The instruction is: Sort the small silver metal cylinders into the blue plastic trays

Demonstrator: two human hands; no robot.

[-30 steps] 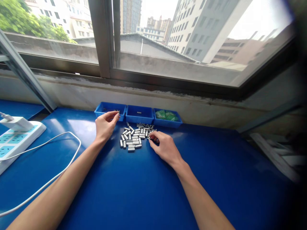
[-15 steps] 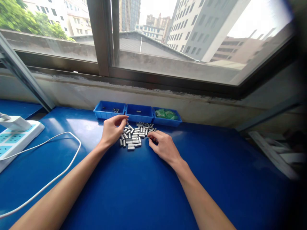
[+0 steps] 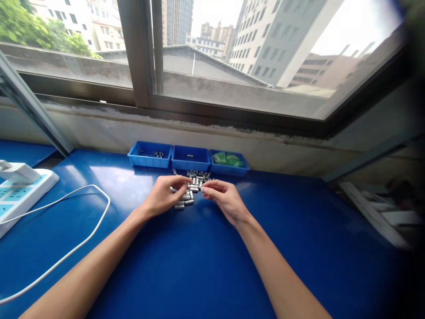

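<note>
My left hand [image 3: 166, 193] hovers over the left side of a pile of short silver metal rods [image 3: 179, 204], hiding part of it. Its thumb and index finger curl toward each other in a pinch; what is between their tips is too small to make out. My right hand [image 3: 229, 199] is at the pile's right edge, thumb and fingertips pressed together on something tiny that I cannot name. The two pinches face each other a short way apart. Smaller metal pieces [image 3: 206, 175] lie at the back of the pile, near the trays.
Three blue trays stand along the wall: the left tray [image 3: 149, 162] has a few small metal parts, the middle tray [image 3: 189, 165] one rod, the right tray [image 3: 229, 170] green packets. A white power strip [image 3: 31, 195] and white cable [image 3: 108, 199] lie left on the blue table [image 3: 186, 266].
My left hand has moved right and toward me, from near the trays to over the rods. My right hand has turned and shifted slightly left, its pinch now facing the left hand.
</note>
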